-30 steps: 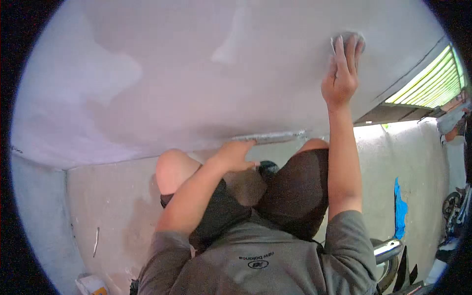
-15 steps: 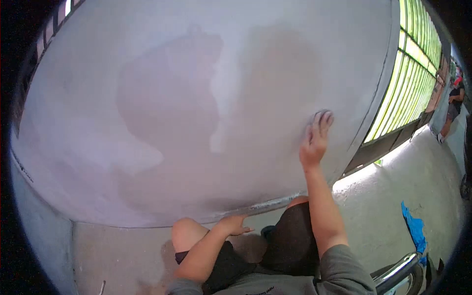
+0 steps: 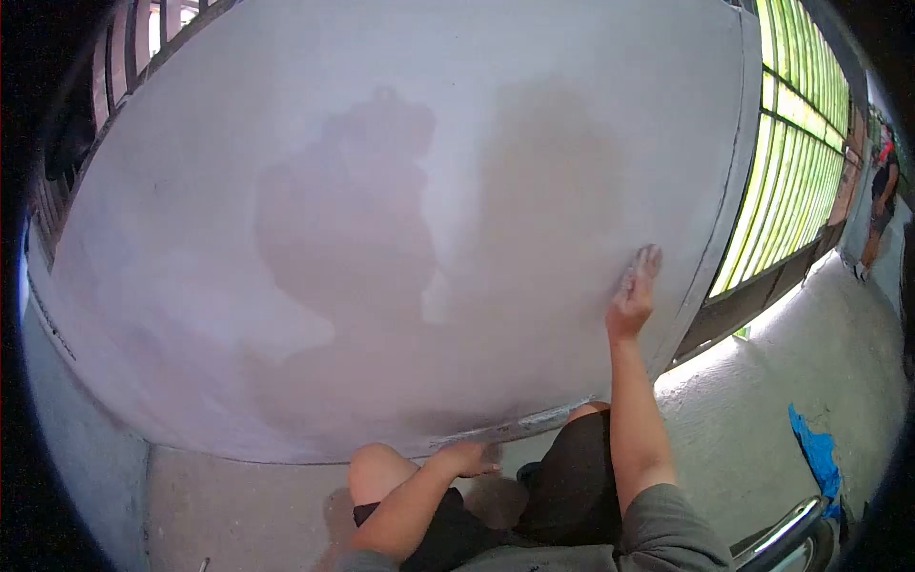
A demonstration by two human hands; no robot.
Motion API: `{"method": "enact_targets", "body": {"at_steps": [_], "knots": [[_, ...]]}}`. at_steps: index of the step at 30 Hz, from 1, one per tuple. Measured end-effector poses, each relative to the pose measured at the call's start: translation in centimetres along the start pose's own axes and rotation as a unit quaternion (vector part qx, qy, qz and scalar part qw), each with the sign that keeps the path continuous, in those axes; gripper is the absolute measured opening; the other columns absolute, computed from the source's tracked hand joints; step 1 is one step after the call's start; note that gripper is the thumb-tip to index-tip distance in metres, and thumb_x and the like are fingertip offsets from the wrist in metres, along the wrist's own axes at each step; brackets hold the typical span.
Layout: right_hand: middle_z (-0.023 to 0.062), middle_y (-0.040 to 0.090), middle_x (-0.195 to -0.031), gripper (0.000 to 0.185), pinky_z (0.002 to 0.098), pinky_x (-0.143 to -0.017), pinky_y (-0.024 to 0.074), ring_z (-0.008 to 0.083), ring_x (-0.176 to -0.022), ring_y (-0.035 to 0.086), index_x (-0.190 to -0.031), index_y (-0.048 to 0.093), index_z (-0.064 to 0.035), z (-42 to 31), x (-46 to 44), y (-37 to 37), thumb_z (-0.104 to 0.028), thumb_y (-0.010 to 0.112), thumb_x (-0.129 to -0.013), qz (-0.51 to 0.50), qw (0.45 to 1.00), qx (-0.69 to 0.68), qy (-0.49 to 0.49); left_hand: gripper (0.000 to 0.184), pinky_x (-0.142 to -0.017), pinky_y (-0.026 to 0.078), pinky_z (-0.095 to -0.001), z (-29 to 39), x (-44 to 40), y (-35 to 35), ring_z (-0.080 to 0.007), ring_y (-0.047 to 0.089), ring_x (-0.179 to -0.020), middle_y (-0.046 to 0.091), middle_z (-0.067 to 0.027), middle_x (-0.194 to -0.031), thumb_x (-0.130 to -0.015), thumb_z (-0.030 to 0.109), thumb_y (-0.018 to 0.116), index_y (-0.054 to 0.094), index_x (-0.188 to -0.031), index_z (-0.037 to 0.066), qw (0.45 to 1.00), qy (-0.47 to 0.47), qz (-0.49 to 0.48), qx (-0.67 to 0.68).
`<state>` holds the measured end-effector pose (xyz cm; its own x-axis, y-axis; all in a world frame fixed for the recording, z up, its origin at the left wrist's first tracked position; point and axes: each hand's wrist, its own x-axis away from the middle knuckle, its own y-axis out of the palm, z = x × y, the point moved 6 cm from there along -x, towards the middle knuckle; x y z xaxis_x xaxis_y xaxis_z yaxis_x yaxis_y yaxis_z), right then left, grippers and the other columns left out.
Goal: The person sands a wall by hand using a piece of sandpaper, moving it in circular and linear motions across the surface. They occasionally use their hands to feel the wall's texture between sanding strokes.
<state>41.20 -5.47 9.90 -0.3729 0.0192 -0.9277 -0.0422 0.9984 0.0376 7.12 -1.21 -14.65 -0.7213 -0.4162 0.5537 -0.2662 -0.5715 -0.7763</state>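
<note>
My right hand is pressed to a pale grey wall near its right edge, with the arm stretched out. The fingers lie close together and point up. Something greyish shows between thumb and fingers, too blurred to name. Low down, my left hand hangs between my bent knees, close to the foot of the wall. Its fingers are loosely apart with nothing in them.
A barred window or gate glows green at right. Beyond it stands a person. Blue plastic and a chrome tube are at lower right. More bars run along the upper left. Shadows fall across the wall.
The camera view has shifted, so most of the scene sits lower. My right hand stays on the wall, slightly nearer its right edge. My left hand remains between the knees.
</note>
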Motion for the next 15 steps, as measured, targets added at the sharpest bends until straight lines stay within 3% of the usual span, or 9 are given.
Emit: {"method": "enact_targets", "body": {"at_steps": [1, 3, 9, 10, 12, 15], "knots": [[0.0231, 0.04, -0.152, 0.04, 0.0448, -0.117, 0.0302, 0.0368, -0.144, 0.035, -0.139, 0.051, 0.0035, 0.6, 0.3, 0.3, -0.006, 0.048, -0.1, 0.001, 1.0, -0.003, -0.003, 0.087, -0.104, 0.044, -0.0491, 0.4, 0.3, -0.3, -0.042, 0.055, -0.124, 0.057, -0.0252, -0.135, -0.087, 0.07, 0.054, 0.053, -0.136, -0.002, 1.0, 0.006, 0.009, 0.009], [0.0232, 0.041, -0.151, 0.041, 0.0444, -0.117, 0.0303, 0.0365, -0.144, 0.035, -0.14, 0.05, 0.0036, 2.9, 1.4, -0.2, -0.006, 0.048, -0.101, 0.064, 0.985, -0.025, 0.157, 0.087, -0.103, 0.044, -0.0493, 0.8, 0.4, -0.7, -0.0422, 0.055, -0.124, 0.057, -0.0253, -0.134, -0.087, 0.07, 0.055, 0.054, -0.136, -0.002, 0.999, 0.015, 0.02, 0.021], [0.0236, 0.04, -0.152, 0.043, 0.0423, -0.117, 0.0295, 0.0366, -0.145, 0.033, -0.143, 0.046, 0.0034, 0.0, 0.8, 0.7, -0.007, 0.046, -0.102, -0.012, 1.0, -0.014, 0.004, 0.085, -0.103, 0.044, -0.0495, -0.1, -0.4, 0.1, -0.0427, 0.055, -0.123, 0.057, -0.0276, -0.134, -0.087, 0.068, 0.058, 0.054, -0.135, -0.001, 1.0, -0.012, 0.005, 0.027], [0.0236, 0.04, -0.152, 0.043, 0.0423, -0.117, 0.0295, 0.0366, -0.145, 0.033, -0.143, 0.046, 0.0034, 0.2, 1.0, 0.7, -0.007, 0.046, -0.102, -0.013, 1.0, -0.016, 0.004, 0.083, -0.102, 0.045, -0.0496, -0.2, -0.7, 0.4, -0.0427, 0.056, -0.123, 0.057, -0.0272, -0.133, -0.087, 0.067, 0.058, 0.054, -0.135, -0.001, 1.0, 0.005, 0.016, 0.022], [0.0226, 0.041, -0.152, 0.041, 0.0399, -0.118, 0.0266, 0.0343, -0.146, 0.031, -0.141, 0.048, 0.0048, 2.9, 1.4, -0.1, -0.007, 0.044, -0.103, 0.052, 0.983, -0.029, 0.175, 0.082, -0.102, 0.045, -0.0497, 0.0, -0.6, -0.1, -0.0428, 0.056, -0.122, 0.058, -0.0268, -0.133, -0.087, 0.066, 0.058, 0.054, -0.135, 0.0, 0.999, 0.021, 0.034, 0.019], [0.0228, 0.041, -0.152, 0.041, 0.0388, -0.118, 0.0266, 0.034, -0.146, 0.031, -0.141, 0.048, 0.0052, 2.4, 2.1, 0.3, -0.007, 0.044, -0.102, 0.031, 0.99, 0.033, 0.134, 0.082, -0.105, 0.043, -0.0476, 1.2, 0.2, -1.1, -0.0393, 0.053, -0.127, 0.055, -0.0247, -0.137, -0.089, 0.062, 0.058, 0.047, -0.14, -0.001, 0.999, 0.019, 0.021, 0.022]]}}
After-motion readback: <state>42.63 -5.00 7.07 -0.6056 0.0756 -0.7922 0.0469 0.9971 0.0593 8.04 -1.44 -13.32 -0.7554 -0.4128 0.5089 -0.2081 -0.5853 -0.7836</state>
